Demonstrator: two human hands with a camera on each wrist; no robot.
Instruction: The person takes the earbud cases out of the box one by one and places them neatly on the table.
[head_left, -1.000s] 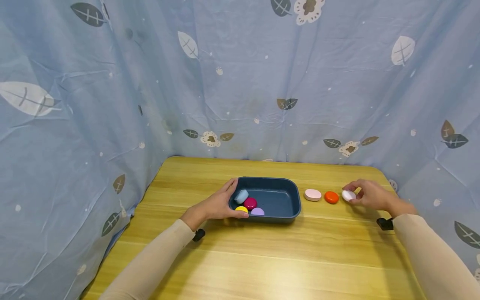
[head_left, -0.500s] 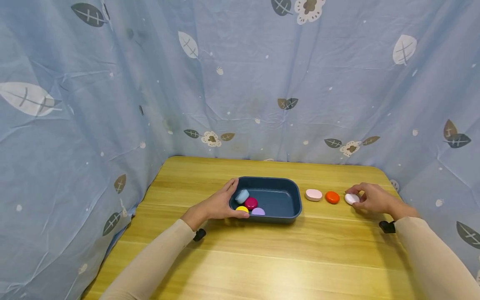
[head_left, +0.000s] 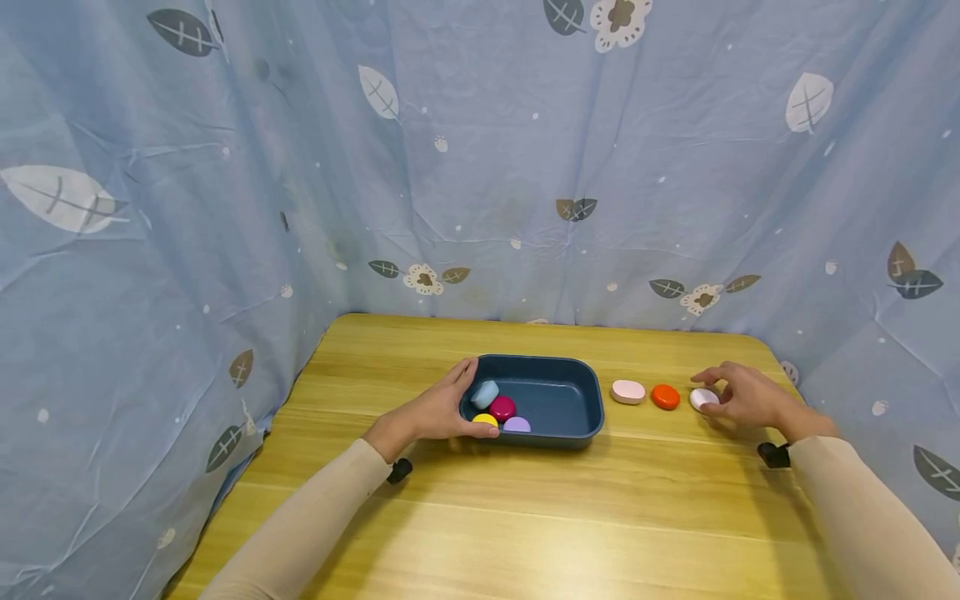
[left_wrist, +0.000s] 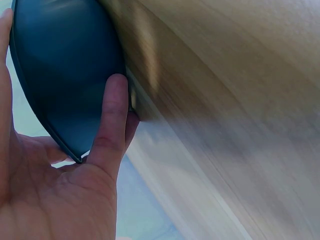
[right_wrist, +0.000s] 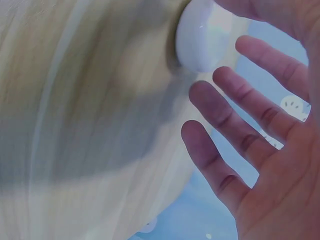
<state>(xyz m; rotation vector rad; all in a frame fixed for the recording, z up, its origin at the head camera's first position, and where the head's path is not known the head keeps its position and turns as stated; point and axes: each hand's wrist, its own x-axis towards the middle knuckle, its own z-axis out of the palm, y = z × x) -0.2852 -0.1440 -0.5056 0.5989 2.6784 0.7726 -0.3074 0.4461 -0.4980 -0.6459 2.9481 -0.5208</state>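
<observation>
My left hand (head_left: 435, 410) grips the left end of a dark blue rectangular tray (head_left: 566, 412), with the thumb along the near side. In the left wrist view that thumb lies against the outer wall of the tray (left_wrist: 65, 65). At the right, my right hand (head_left: 750, 398) is spread around a smooth white rounded piece (head_left: 702, 400) lying on the table. The right wrist view has the fingers apart, next to the white piece (right_wrist: 200, 37). To its left, a glossy orange-red round piece (head_left: 665, 397) and a pale pink oval piece (head_left: 627, 392) sit in a row.
Inside the tray's left half lie a light blue piece (head_left: 486, 394), a magenta piece (head_left: 502, 407), a yellow piece (head_left: 485, 420) and a lilac piece (head_left: 517, 425). The wooden table (head_left: 525, 517) is bordered by a patterned blue curtain (head_left: 495, 167) behind and at both sides.
The white piece has gone from between my right fingers to lying flat on the table, slightly further right. The right fingers have loosened from it. My left hand and the tray stay put.
</observation>
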